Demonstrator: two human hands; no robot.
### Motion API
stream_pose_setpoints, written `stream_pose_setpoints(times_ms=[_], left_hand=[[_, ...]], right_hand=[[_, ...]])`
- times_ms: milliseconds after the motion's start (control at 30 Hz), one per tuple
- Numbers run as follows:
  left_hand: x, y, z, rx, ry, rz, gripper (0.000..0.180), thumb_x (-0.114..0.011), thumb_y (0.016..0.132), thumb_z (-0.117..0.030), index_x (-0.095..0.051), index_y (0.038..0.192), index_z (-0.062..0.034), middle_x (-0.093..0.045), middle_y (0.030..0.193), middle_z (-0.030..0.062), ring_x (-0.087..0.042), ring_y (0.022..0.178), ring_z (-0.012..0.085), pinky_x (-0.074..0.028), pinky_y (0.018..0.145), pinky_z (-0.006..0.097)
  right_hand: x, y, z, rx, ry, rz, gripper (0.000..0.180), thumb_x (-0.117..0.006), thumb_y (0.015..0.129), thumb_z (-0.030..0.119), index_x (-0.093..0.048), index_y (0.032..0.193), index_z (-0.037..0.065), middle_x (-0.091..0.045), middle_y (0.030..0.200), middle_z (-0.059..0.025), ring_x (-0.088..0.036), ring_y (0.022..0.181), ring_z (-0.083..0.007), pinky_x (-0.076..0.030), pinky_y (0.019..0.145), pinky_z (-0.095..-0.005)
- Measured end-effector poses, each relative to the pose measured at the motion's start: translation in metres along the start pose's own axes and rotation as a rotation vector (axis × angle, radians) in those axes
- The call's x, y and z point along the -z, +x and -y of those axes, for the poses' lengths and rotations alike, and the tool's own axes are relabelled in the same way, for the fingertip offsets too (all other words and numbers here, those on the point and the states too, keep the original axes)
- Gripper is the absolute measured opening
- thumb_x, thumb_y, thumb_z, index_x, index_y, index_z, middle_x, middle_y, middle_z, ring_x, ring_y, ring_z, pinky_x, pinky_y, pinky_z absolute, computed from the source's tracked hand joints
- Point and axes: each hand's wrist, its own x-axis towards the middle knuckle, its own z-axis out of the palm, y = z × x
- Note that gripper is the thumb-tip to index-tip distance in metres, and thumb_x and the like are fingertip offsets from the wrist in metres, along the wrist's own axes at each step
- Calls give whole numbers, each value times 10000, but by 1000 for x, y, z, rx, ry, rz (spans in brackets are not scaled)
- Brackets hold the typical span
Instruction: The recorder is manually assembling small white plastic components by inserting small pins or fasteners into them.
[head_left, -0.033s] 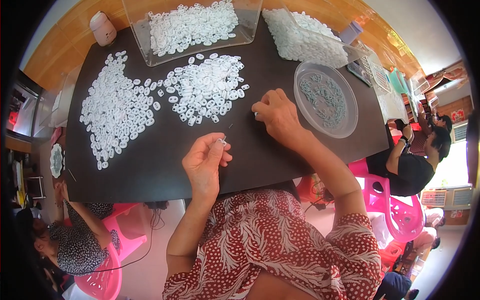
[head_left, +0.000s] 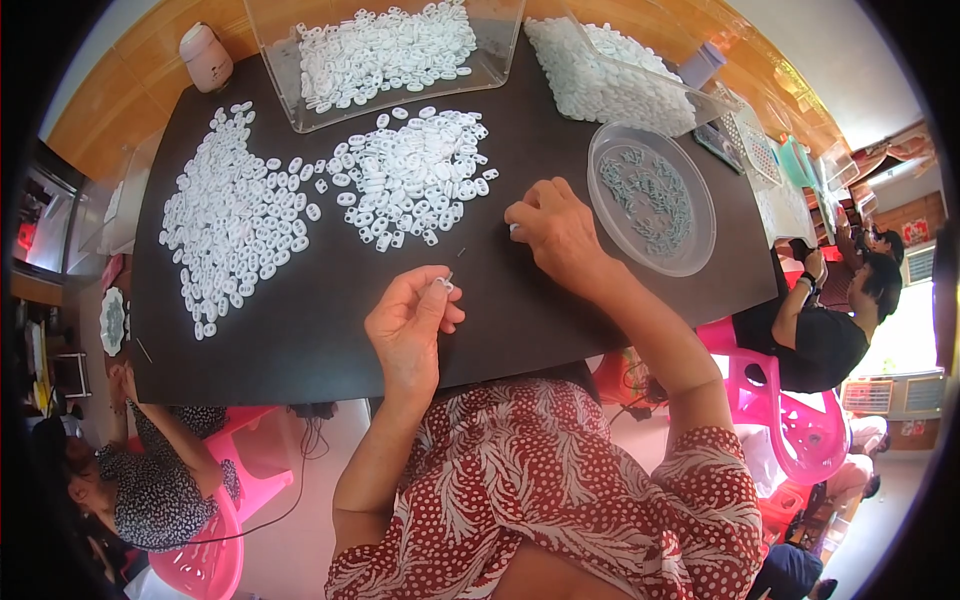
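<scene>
My left hand [head_left: 407, 325] is closed in a pinch above the table's near half. Between its thumb and fingertips sits a small white two-holed plastic piece [head_left: 446, 285], with a thin grey pin at its upper side. My right hand [head_left: 555, 228] is bent over the tabletop, fingers curled in. A bit of a white plastic piece [head_left: 515, 228] shows at its fingertips; the rest is hidden. One small grey pin [head_left: 461, 252] lies between the hands. Beyond them is a loose pile of white two-holed pieces [head_left: 415, 175]. A round clear tray [head_left: 703, 225] of grey-green pins stands right of my right hand.
Another, larger pile of white pieces [head_left: 232, 220] covers the table's left side. Two clear bins [head_left: 300, 118] [head_left: 690, 118] hold more at the back. A pink-white bottle [head_left: 206, 60] stands back left. Seated people flank the dark table [head_left: 300, 365] on pink chairs [head_left: 262, 478].
</scene>
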Motion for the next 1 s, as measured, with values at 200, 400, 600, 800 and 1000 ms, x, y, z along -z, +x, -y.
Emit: stream_pose_setpoints(times_ms=[200, 400, 600, 800, 1000], left_hand=[[-3, 0, 0, 12, -7, 7, 143, -571, 882, -40, -609, 989, 47, -646, 786, 111, -569, 577, 108, -438, 505, 212], [-7, -2, -1, 3, -3, -1, 168, -576, 884, -49, -610, 1014, 51, -645, 791, 108, -570, 575, 110, -437, 499, 212], [-5, -4, 1, 11, -12, 19, 186, -571, 888, -45, -608, 1049, 41, -639, 813, 93, -572, 601, 101, -435, 510, 201], [-7, -7, -3, 23, 16, 12, 179, -558, 897, -35, -606, 1057, 29, -631, 829, 69, -564, 623, 82, -427, 526, 182], [-9, -8, -5, 4, 51, -35, 172, -562, 891, -26, -606, 1045, 39, -638, 817, 76, -567, 609, 84, -430, 513, 183]], right_hand=[[2, -5, 0, -177, 375, 84, 93, -639, 744, 44, -608, 832, 45, -562, 767, -69, -544, 741, -218, -441, 632, -333], [14, 3, 24, -538, 1090, 253, 123, -639, 821, 99, -638, 905, 9, -622, 774, 6, -545, 671, -60, -419, 593, -204], [11, 5, 38, -616, 1267, 262, 140, -640, 824, 118, -650, 917, 13, -613, 747, 9, -531, 660, -41, -399, 567, -178], [9, 6, 51, -617, 1334, 167, 120, -638, 822, 88, -646, 905, 2, -618, 760, 4, -528, 667, -40, -409, 571, -182], [8, 6, 57, -592, 1316, 141, 100, -634, 820, 44, -644, 906, -5, -630, 800, 0, -541, 718, -39, -434, 619, -187]])
